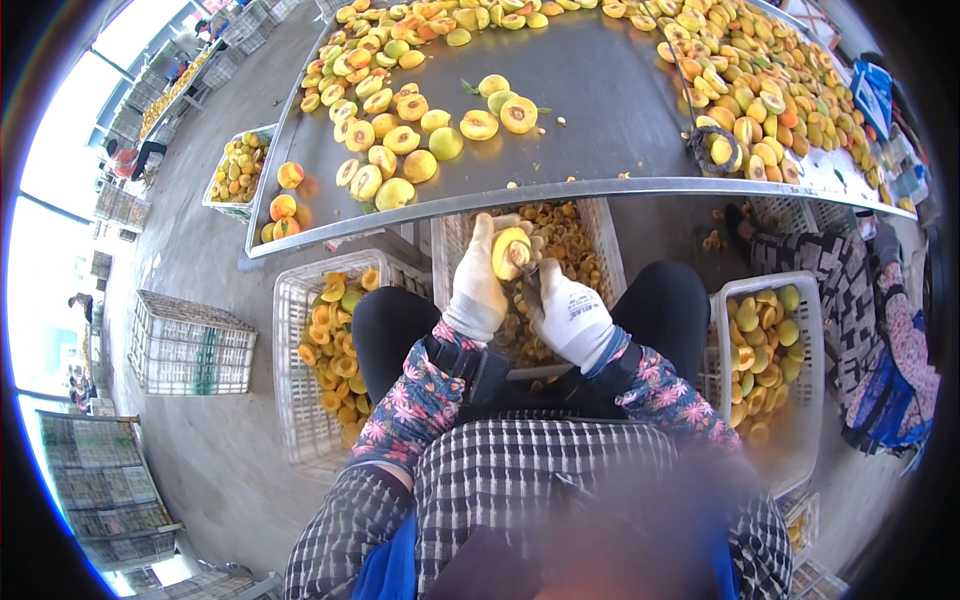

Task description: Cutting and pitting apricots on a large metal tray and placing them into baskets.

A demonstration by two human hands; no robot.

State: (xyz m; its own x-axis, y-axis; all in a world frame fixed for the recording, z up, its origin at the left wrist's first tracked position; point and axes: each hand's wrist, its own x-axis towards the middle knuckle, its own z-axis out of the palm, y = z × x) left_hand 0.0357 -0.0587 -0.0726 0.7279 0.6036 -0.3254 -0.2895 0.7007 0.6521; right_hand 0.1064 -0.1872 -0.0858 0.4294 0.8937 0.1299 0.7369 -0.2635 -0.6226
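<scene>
My left hand (478, 285), in a pale work glove, is closed around a yellow peach half (512, 252), its cut face turned toward my right hand. My right hand (572, 318), also gloved, is closed close beside the fruit. Dark fingertips or a small dark tool show at its front; which, I cannot make out. Both hands are over a white crate (605, 240) between my knees, holding many brownish pits or scraps.
A metal table (590, 110) carries many peach halves, with a raised front edge (560, 190). Crates of peach halves stand beside my left leg (290, 350) and right leg (815, 375). Another person's patterned sleeve (905, 340) is at the right. An upright crate (190, 345) stands on the left floor.
</scene>
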